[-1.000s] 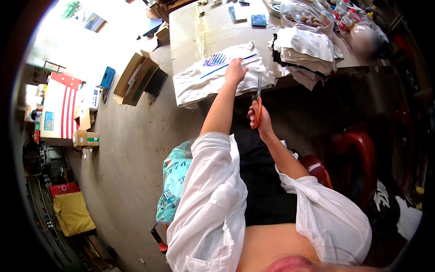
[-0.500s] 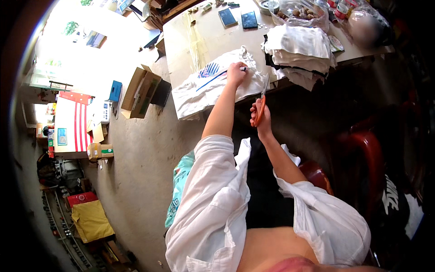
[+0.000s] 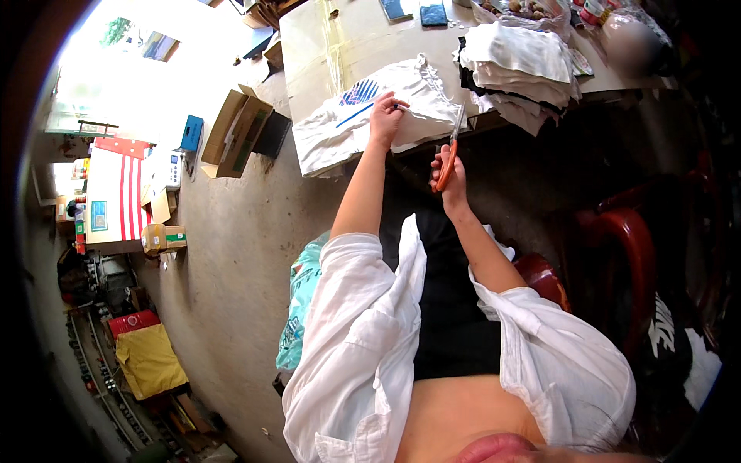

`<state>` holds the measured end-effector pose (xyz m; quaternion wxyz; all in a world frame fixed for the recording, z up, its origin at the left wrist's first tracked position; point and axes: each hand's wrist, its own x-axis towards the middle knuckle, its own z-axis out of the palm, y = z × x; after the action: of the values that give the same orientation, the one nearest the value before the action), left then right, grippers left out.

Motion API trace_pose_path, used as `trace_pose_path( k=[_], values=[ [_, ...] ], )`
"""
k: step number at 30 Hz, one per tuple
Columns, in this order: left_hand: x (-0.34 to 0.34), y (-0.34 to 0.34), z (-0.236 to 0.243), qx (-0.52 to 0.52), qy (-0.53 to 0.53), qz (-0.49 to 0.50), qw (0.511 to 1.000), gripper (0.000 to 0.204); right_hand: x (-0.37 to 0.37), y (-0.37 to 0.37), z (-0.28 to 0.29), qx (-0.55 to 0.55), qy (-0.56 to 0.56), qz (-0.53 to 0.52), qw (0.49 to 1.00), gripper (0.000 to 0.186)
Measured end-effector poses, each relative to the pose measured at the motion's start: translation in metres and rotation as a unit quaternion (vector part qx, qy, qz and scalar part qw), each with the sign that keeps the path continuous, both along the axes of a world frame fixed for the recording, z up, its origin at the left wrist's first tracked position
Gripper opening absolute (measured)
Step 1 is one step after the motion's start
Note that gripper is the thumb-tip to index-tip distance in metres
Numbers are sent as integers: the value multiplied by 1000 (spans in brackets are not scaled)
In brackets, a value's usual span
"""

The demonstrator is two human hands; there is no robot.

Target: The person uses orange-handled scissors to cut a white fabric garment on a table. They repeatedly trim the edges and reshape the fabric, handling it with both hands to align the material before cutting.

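A white garment (image 3: pixel 320 139) with a blue and purple print and a blue stripe lies spread at the table's front edge. My left hand (image 3: pixel 386 119) rests on it, fingers closed on its fabric beside the stripe; the fingertips are partly hidden. My right hand (image 3: pixel 452 179), lower and to the right, grips a pair of scissors (image 3: pixel 446 163) by the orange handles. Their metal blades point up and away from me, beside the garment's right edge. Whether the blades touch the fabric I cannot tell.
A stack of folded white cloths (image 3: pixel 513 65) stands right of the garment on the table (image 3: pixel 309 46). Behind it is a clear plastic bag (image 3: pixel 532 17) of round brown things. An open cardboard box (image 3: pixel 235 131) stands left of the table; a dark red chair (image 3: pixel 617 231) is at my right.
My left hand has shifted left and toward me across the garment. The right hand still holds the scissors by the garment's edge. The whole view has tilted slightly, moving the table upward.
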<state>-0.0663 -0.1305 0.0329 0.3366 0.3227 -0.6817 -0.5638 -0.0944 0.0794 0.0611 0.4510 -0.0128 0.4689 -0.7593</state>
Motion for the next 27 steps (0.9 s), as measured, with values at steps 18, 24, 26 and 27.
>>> trace_pose_path(
  k=[18,24,26,27],
  values=[
    [-73,-28,11,-273,-359,20,892,25,-5,-3,11,-53,9,-6,999,37],
    [-53,-28,37,-295,-240,11,925,19,1,-2,1,-189,8,106,976,43],
    [-37,-37,38,-393,-192,68,897,17,11,-2,2,-206,18,142,968,45],
    [-21,-50,40,-181,-157,4,971,16,16,0,-1,-205,12,187,961,47]
  ],
)
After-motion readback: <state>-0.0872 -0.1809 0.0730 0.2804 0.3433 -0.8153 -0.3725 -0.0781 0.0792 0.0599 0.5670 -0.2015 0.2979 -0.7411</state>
